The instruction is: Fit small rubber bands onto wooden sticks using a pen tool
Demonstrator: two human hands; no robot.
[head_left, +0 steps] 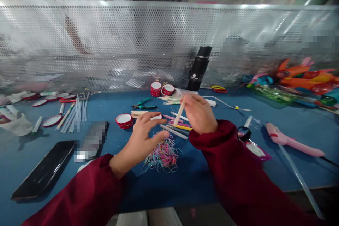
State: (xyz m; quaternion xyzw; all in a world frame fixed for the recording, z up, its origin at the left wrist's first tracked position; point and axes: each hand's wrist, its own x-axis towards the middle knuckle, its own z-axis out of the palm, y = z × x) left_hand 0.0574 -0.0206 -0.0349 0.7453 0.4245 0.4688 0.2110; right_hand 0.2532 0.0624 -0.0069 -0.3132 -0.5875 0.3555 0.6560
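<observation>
Bands: loose heap, lower centre of frame. Possible fault: scatter or snagging, caused by a low sweep of left hand. Left hand pose: palm down, just left of centre, fingers spread and slightly bent, thumb toward heap; wide open, nothing visibly held. Contact with bands: not discernible. Right hand pose: right of centre, fingers curled, closed in a pinch on upper end of stick. Stick: frame centre, slanting down-left, lower end near pens. Possible fault: slip or pivot, caused by grip at one end only. Beyond, above centre: tins and bottle, both behind hands.
</observation>
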